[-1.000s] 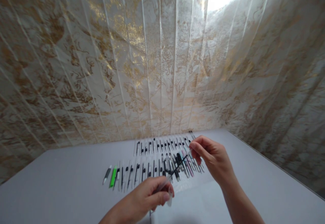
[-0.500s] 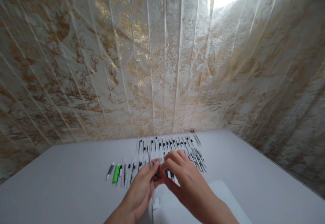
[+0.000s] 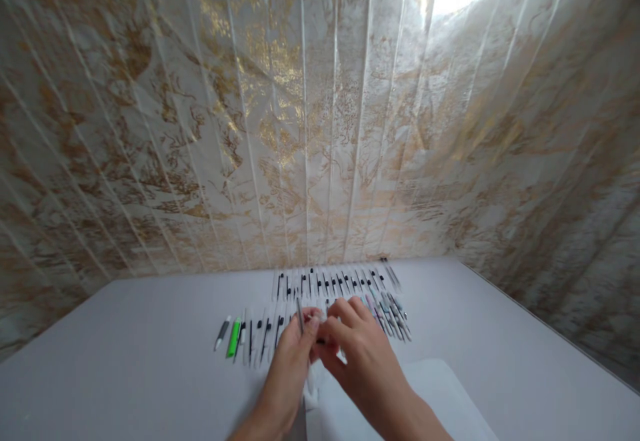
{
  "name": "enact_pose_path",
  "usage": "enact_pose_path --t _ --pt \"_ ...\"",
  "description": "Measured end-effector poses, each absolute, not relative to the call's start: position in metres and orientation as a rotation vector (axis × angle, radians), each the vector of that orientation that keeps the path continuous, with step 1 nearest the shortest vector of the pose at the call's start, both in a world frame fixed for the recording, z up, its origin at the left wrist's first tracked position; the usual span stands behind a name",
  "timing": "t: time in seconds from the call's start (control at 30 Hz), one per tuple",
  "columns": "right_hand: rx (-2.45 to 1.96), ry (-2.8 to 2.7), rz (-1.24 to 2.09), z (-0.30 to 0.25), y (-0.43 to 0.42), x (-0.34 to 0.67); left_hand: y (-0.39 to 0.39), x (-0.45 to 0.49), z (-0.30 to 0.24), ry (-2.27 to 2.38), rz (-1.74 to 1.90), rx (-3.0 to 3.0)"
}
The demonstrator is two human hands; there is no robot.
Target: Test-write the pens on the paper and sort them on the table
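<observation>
My left hand (image 3: 291,364) is closed around a slender grey, pen-like stick (image 3: 300,315), which stands up past the thumb. Its lower part seems to run down below the palm. My right hand (image 3: 364,349) has its fingers bent in a pinch against the left fingertips. Between the two hands is a small whitish piece (image 3: 320,317); a dark bit shows beneath it, too blurred to name. Just past the hands lie rows of disassembled pen parts (image 3: 330,283), clear tubes with dark refills and black caps, partly hidden by my fingers.
Left of the hands lie a bright green pen or marker (image 3: 233,338) and a grey-and-white pen (image 3: 223,333). Several pale pens (image 3: 396,321) sit to the right. A white sheet or flat bag (image 3: 443,387) lies under my right forearm. A gold-patterned curtain (image 3: 280,127) hangs behind the table.
My right fingers have closed in toward the left fingertips, and the gap between thumb and fingers has narrowed. The whole view has shifted slightly.
</observation>
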State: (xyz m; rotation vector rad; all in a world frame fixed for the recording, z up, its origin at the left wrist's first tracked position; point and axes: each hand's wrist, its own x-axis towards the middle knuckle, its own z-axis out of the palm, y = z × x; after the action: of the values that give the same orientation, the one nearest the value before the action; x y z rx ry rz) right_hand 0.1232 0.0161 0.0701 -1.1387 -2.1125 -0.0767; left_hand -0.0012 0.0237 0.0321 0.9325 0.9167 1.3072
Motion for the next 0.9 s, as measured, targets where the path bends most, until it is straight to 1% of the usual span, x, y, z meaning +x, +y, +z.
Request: enact_pose_path --t 0.07,0.17,0.3,0.4,0.53,0.77,0.9 --pt "-1.125 -2.047 0.164 0.083 0.016 0.137 0.026 -0.005 0.032 1.044 1.343 1.231" --pt "-1.126 -1.908 0.459 0.098 0.018 0.16 0.027 -0.008 0.032 1.081 1.21 1.566" --pt "-1.102 -1.789 0.677 0.105 0.021 0.176 0.021 -0.007 0.032 1.064 1.033 1.731" --pt "-1.107 -1.843 0.693 0.104 0.021 0.174 0.019 -0.006 0.032 1.067 0.966 1.809" --pt "-1.047 -1.932 0.651 0.1 0.02 0.167 0.02 -0.006 0.031 1.055 0.984 1.861" --pt "-1.013 -1.94 0.782 0.095 0.023 0.165 0.019 -0.004 0.035 1.039 0.967 1.898" --pt "-1.033 -1.843 0.831 0.097 0.023 0.167 0.018 -0.006 0.036 1.049 0.953 1.916"
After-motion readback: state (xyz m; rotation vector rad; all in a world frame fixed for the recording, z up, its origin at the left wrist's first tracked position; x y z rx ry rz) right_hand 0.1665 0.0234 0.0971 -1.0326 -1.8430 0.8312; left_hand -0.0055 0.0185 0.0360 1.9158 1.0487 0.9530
